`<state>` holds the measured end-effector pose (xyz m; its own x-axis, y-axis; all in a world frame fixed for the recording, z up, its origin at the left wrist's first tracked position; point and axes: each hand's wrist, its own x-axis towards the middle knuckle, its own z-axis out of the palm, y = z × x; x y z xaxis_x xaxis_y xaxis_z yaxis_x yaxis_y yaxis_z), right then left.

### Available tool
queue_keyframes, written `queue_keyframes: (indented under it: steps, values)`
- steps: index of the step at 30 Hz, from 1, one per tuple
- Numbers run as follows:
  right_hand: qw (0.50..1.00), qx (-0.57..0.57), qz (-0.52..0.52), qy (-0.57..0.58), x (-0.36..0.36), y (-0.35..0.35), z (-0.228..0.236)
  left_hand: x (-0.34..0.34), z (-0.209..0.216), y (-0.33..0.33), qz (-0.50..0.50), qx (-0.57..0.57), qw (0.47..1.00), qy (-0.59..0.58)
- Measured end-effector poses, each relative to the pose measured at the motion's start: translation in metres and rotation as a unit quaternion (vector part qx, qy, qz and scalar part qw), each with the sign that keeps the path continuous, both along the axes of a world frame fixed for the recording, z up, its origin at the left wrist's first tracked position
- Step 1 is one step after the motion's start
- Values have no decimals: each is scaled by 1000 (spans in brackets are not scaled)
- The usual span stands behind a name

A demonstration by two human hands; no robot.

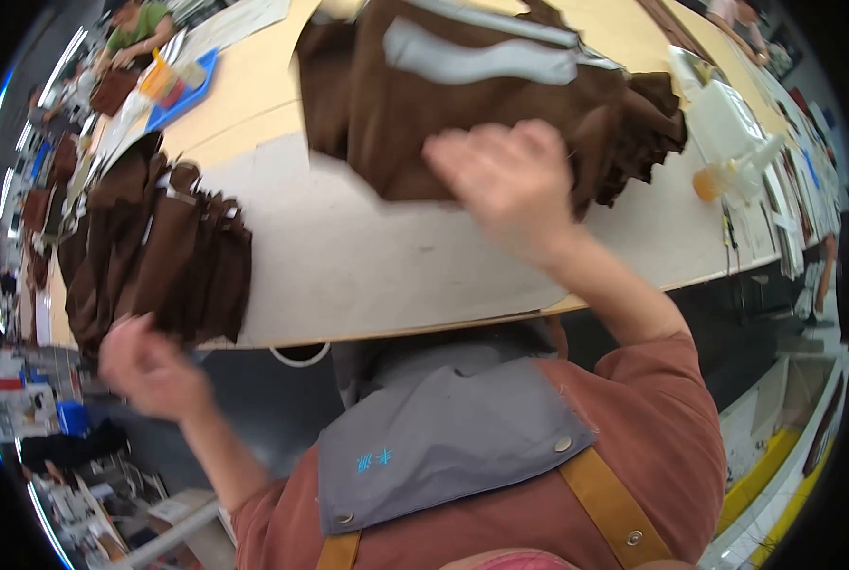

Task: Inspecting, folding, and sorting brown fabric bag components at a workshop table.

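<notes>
Over the table, my right hand (515, 185) is slightly blurred, its fingers loosely bent and apart in front of a dark brown bag-like piece (481, 123). That piece carries pale grey strips on its face. Whether the fingertips touch it I cannot tell. Under and beside it, at the right, lie more brown pieces (645, 133) with ragged edges. My left hand (151, 370), also blurred, is at the table's near edge with loosely curled fingers and nothing visible in it. Just beyond it sits a bunched stack of similar brown pieces (158, 252).
Grey sheeting (367, 256) covers part of the wooden table. At the back left stands a blue tray (185, 90) with a yellow-orange container. To the right are a white container (724, 119) and a bottle with amber liquid (719, 180). A co-worker in green (139, 33) works across the table.
</notes>
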<state>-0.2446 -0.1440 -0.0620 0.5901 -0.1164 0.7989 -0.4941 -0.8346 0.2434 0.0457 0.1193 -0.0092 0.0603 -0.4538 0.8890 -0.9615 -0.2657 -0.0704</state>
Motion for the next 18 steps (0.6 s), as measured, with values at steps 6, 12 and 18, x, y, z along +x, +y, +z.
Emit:
queue_keyframes:
  steps: [6, 12, 18]
  values:
    - [962, 167, 122, 176, 8, 74, -87, -75, -71, -62, -223, 200, 930, 211]
    - [970, 207, 118, 56, -27, 56, -59, -72, -72, -117, -294, 239, 884, 274]
    - [945, 318, 51, -61, -47, 13, -59, -90, -86, -243, -330, 306, 853, 263]
